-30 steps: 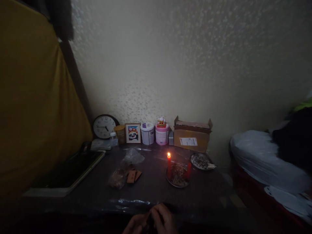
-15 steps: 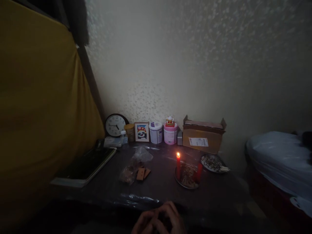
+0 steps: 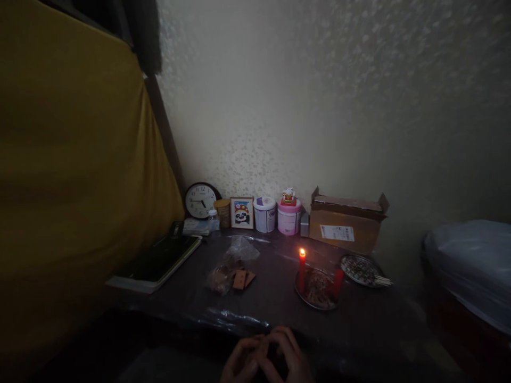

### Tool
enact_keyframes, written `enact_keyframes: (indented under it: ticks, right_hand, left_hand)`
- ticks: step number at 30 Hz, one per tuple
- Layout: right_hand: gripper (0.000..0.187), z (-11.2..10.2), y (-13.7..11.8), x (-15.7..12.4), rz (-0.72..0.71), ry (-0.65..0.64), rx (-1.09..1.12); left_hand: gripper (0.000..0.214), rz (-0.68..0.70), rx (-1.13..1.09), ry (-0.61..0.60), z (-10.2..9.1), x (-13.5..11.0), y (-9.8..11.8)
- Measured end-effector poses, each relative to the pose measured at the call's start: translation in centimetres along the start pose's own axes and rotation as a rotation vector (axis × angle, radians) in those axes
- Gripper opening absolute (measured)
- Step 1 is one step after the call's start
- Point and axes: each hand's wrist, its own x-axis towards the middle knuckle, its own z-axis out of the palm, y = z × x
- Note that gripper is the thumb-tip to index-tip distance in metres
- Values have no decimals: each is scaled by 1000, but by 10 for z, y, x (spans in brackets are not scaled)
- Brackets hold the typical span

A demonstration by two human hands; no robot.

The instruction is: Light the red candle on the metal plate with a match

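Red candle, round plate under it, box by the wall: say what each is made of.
The red candle looks like wax: smooth and dull, burning at its tip. The round plate seems to be metal, its rim faintly shiny, though the dim light hides which metal. The box looks like matte brown cardboard, with folded flaps and a paper label.

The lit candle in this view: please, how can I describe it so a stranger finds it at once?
Find the cardboard box at the back of the dark table. In front of it lies a round metal plate with two red candles. The lit candle stands on the left; the other red candle shows no flame.
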Motion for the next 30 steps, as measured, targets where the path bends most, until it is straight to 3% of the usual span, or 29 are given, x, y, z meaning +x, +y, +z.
enact_keyframes:
  ticks: [6,12,16,19,25,30]
  right_hand:
    - [22,-3,-2,1,23,-74,28]
    - [29,-2,-5,0,37,-63,28]
    - [16,-5,-10,2,40,-29,55]
    - [26,-9,-12,3,-16,-51,54]
    - [27,-10,-20,0,-2,-95,113]
    - [33,-6,-17,-2,5,-121,99]
  left_hand:
    - [32,31,21,-65,-1,0,2]
    - [33,26,3,-125,-8,1,-3]
    - [45,-31,-159,-177,-15,4,-10]
    - [45,-107,-273,-195,-16,4,-12]
    - [35,-184,-305,-163,0,-12,9]
    - [31,-228,-242,-65,6,-17,19]
